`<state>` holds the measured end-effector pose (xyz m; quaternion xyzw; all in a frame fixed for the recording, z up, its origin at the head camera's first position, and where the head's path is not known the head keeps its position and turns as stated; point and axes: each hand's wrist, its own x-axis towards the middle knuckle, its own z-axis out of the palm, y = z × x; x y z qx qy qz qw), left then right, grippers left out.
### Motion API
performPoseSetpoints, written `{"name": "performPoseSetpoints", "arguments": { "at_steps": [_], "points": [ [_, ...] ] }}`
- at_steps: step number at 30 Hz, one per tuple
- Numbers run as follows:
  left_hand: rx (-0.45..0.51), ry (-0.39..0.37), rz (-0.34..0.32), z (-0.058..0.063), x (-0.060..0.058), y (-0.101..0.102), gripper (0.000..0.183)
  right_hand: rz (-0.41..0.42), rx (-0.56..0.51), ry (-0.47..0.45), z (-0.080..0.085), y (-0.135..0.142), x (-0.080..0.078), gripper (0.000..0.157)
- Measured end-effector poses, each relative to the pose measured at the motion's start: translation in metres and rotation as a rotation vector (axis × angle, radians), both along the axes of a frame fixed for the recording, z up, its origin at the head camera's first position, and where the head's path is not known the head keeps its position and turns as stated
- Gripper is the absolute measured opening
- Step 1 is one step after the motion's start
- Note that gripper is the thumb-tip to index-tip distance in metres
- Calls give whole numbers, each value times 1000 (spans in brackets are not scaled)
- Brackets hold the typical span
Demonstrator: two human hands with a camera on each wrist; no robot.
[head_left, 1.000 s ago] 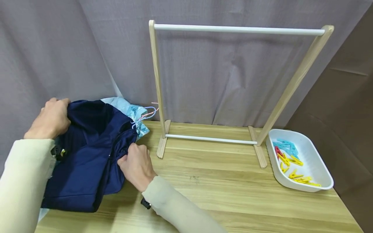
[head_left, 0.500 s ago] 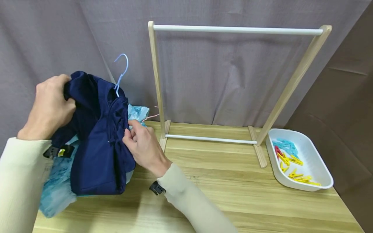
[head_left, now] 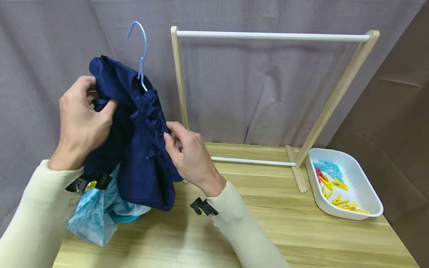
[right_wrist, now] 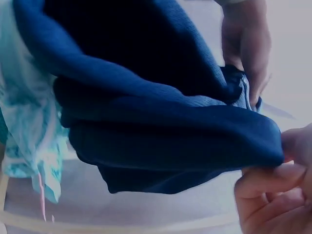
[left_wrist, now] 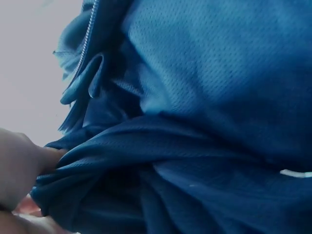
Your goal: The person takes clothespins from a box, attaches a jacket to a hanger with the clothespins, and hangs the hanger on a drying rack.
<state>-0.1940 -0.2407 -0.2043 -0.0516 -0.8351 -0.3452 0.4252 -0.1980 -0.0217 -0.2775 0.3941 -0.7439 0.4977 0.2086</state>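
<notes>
A navy zip-up jacket (head_left: 139, 175) is held in the air by both hands, with the light-blue hook of a hanger (head_left: 145, 44) rising from its neck. My left hand (head_left: 83, 121) pinches bunched cloth at its left shoulder. The jacket's right side is pinched by my right hand (head_left: 194, 156) between thumb and fingers. A zipper (left_wrist: 87, 39) shows in the left wrist view. The hanger's body is hidden inside the jacket. Under and behind it lies a light-blue patterned garment (head_left: 92, 216), and the right wrist view shows a thin pink strand (right_wrist: 42, 200) beside that cloth.
To the right of the hands stands a wooden rack with a white top bar (head_left: 273, 35). A white basin (head_left: 373, 201) at the table's right holds blue, yellow and red clothespins (head_left: 338, 182). Grey curtain (head_left: 228, 89) hangs behind the wooden table (head_left: 254, 216).
Both hands have lifted the navy jacket up off the light-blue garment and moved right. Its hanger hook has swung from lying sideways to pointing up.
</notes>
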Motion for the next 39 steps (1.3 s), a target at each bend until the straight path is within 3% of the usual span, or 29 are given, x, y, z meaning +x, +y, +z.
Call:
{"name": "performPoseSetpoints", "arguments": {
  "at_steps": [5,10,20,27,34,39],
  "points": [
    [172,62,-156,-7,1,25,22,-45,-4,-10,0,27,2,23],
    [306,71,-302,-27,3,56,23,-89,-53,-70,-12,57,4,23],
    [443,130,-472,-62,7,125,29,-235,-131,-81,-34,129,7,19],
    [558,185,-633,-76,-4,181,28,-406,-164,-68,-42,165,12,17],
    [633,259,-793,-78,-16,228,25,-552,-217,-59,-41,197,18,18],
    [759,219,-879,-86,-31,250,25,-645,-244,-81,-39,218,21,17]
  ]
}}
